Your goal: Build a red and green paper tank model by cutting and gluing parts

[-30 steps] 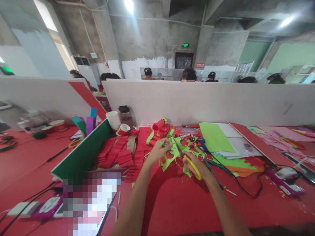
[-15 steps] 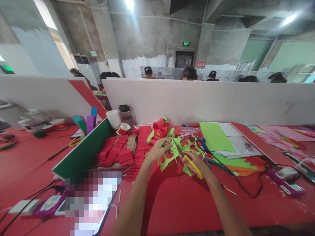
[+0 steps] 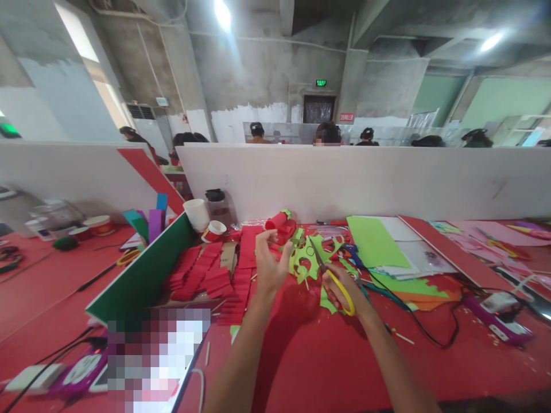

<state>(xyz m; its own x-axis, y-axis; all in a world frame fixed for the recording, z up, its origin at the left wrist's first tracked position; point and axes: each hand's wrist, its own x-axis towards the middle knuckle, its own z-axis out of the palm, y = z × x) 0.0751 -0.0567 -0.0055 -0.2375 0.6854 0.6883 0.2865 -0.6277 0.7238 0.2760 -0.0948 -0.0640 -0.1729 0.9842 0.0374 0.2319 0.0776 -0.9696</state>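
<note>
My right hand (image 3: 340, 285) grips a pair of scissors (image 3: 344, 292) with yellow handles. Their blades point up and to the left, over a lime-green sheet (image 3: 302, 271) full of cut-out holes. A small ring outline shows on the sheet by the blade tips. My left hand (image 3: 272, 265) is raised left of that sheet, thumb and fingers apart, with nothing visible between them. Behind it lies a rolled red piece (image 3: 276, 221) with green trim. Another green scrap (image 3: 327, 302) lies under my right hand.
Stacked red strips (image 3: 219, 277) lie to the left, by a green divider board (image 3: 138, 269) and paper cups (image 3: 214, 231). At right are green sheets (image 3: 379, 241) and a black cable (image 3: 434, 343). A phone-like screen (image 3: 172, 355), blurred, lies at front left.
My left hand has moved left, away from the green sheet, and its fingers have spread. The scissors stay in my right hand in nearly the same place.
</note>
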